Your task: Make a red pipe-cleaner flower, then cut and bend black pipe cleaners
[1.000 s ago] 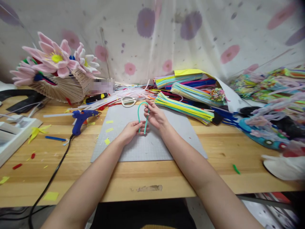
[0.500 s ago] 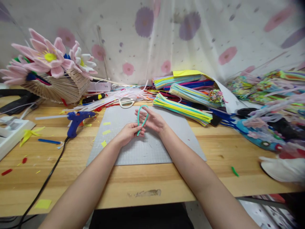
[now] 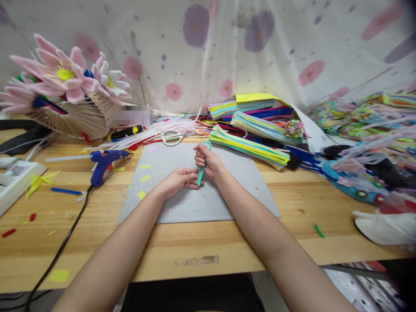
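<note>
A teal-green pipe cleaner (image 3: 200, 175), bent into a narrow loop, is held over the grey cutting mat (image 3: 175, 208). My right hand (image 3: 209, 160) is closed around its middle, with the rounded bend showing above the fist. Lower down, the thumb and fingers of my left hand (image 3: 182, 180) pinch the two ends, which lie close together. Behind the hands, white-handled scissors (image 3: 172, 138) rest at the mat's far edge. A bundle of yellow and teal pipe cleaners (image 3: 248, 147) lies just beyond my right hand.
A blue glue gun (image 3: 103, 164) with a black cord lies left of the mat. Pink fuzzy flowers (image 3: 65, 76) in a basket stand at the back left. Yellow scraps (image 3: 144, 178) dot the mat. Heaps of pipe cleaners (image 3: 367, 117) fill the right side. A white power strip (image 3: 19, 182) sits far left.
My right hand has closed from open fingers around the loop, which is now narrower and squeezed together. My left hand has shifted slightly right, staying at the lower ends.
</note>
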Demonstrator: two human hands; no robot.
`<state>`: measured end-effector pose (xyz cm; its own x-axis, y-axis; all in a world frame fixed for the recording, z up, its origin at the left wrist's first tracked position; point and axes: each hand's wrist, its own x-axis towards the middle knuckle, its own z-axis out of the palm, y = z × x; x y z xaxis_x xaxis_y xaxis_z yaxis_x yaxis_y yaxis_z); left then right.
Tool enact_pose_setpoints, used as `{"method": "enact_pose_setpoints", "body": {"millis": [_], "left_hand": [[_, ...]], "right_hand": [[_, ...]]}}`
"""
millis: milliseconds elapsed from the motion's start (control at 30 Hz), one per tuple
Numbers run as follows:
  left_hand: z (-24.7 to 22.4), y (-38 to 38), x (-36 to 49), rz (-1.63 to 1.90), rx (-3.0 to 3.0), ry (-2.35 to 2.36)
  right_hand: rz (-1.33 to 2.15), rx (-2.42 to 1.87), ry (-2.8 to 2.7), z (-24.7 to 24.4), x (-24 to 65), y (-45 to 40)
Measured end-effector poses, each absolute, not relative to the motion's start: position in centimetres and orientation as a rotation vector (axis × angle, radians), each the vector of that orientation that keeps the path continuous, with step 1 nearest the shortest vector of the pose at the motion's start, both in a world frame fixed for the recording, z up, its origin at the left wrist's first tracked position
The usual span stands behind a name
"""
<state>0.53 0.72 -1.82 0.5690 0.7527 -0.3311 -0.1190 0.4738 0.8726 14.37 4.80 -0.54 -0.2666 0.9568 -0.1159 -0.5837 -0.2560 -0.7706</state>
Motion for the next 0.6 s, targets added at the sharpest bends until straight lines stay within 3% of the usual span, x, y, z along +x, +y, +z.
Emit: {"method": "enact_pose_setpoints", "body": {"millis": [600], "left_hand": [[-1.3,-0.1,2.0,0.535,1.095,1.028]], "right_hand": [[1.717,-0.78,-0.659,-0.4,13.6,4.6]]}}
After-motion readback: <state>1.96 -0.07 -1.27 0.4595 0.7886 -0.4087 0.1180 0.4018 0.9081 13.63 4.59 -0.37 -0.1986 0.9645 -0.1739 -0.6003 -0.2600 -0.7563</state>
